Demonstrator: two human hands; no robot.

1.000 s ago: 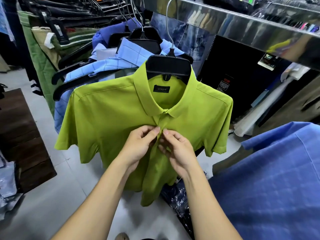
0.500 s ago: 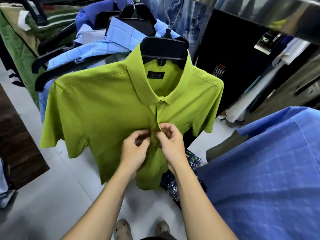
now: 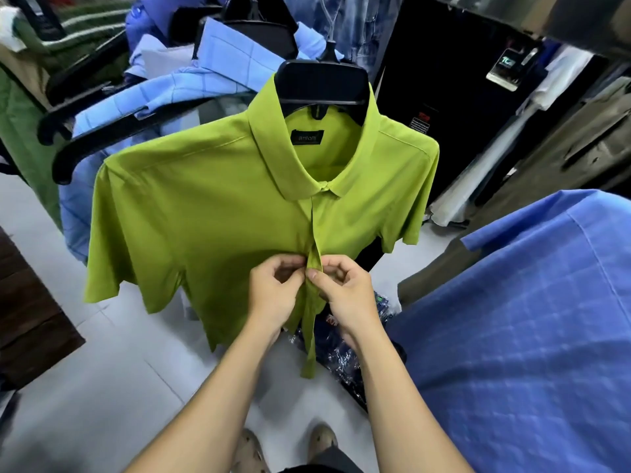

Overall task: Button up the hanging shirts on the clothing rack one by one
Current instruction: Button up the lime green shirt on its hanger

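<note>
Currently: green shirt (image 3: pixel 211 213), mid-placket button. Left hand (image 3: pixel 273 295), right hand (image 3: pixel 345 291) fingers pinch placket (image 3: pixel 313 264) below collar. Next: lower buttons.

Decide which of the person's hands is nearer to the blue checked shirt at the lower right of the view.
Right. The right hand pinches the green shirt's placket on the side facing the blue checked shirt; the left hand pinches it from the far side.
</note>
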